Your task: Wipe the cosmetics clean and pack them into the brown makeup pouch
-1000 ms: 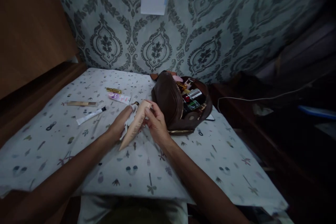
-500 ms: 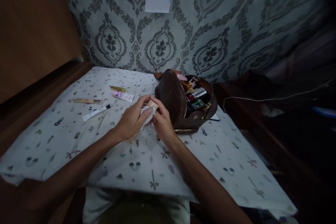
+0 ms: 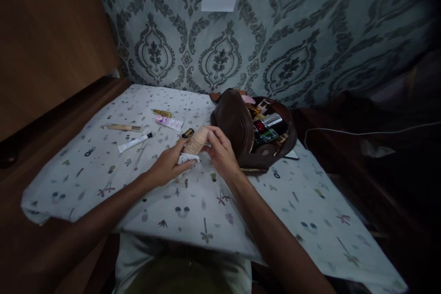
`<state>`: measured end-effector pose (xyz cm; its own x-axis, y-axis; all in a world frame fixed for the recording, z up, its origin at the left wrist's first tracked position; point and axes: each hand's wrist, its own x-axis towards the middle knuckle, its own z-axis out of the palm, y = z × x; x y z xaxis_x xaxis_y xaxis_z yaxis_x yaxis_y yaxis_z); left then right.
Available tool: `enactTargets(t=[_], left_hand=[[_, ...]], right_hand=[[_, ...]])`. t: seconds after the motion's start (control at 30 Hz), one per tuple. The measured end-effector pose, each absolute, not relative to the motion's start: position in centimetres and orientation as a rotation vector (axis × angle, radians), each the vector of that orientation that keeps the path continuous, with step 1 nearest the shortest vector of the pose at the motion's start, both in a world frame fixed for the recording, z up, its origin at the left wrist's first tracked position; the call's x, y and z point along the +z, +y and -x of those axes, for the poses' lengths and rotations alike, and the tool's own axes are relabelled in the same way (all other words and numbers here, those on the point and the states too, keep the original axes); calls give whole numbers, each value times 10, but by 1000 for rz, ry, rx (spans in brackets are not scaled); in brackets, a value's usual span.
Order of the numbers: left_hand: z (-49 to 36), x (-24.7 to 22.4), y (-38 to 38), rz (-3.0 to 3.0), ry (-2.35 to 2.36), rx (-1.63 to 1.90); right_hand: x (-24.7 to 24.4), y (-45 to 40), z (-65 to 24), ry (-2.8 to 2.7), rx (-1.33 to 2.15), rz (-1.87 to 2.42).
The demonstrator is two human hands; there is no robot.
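Note:
A beige foundation bottle (image 3: 197,141) with a dark cap is held tilted between my two hands over the cloth. My left hand (image 3: 169,163) is closed around a crumpled white wipe (image 3: 188,158), which lies against the lower side of the bottle. The bottle's capped end shows just beyond my left fingers. With fingertips and thumb, my right hand (image 3: 220,150) grips the other end of the bottle. Right beside that hand stands an open brown bag (image 3: 230,121), packed with cosmetics.
On the patterned tablecloth (image 3: 203,213), to the left, lie a small gold tube (image 3: 162,113), a pink and white tube (image 3: 169,122), a slim beige tube (image 3: 124,127) and a white tube with black cap (image 3: 134,142). A wallpapered wall (image 3: 186,32) rises behind.
The bottle has been turned so that its beige body and dark cap now show. My hands have moved slightly apart, and the wipe sits lower. The whole view has shifted a little.

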<state>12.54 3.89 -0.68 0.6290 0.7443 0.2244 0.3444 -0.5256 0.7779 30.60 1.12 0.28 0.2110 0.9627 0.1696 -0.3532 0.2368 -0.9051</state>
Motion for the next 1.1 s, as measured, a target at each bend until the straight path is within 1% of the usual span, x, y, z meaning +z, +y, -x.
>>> enactTargets(t=[0.17, 0.37, 0.43, 0.6, 0.87, 1.1], left_hand=[[-132, 0, 41, -2092, 804, 718], [-150, 16, 41, -1968, 822, 949], [-155, 20, 42, -1997, 811, 973], [-156, 20, 40, -2077, 864, 865], [-133, 8, 24, -2263, 1113, 572], [-101, -9, 27, -2237, 1032, 603]], right_hand=[[6, 7, -308, -964, 1075, 853], [15, 2, -307, -1039, 1109, 835], [16, 2, -308, -1008, 1119, 821], [11, 7, -313, -928, 1137, 837], [11, 7, -315, -1050, 1002, 935], [15, 8, -318, -1140, 1022, 977]])
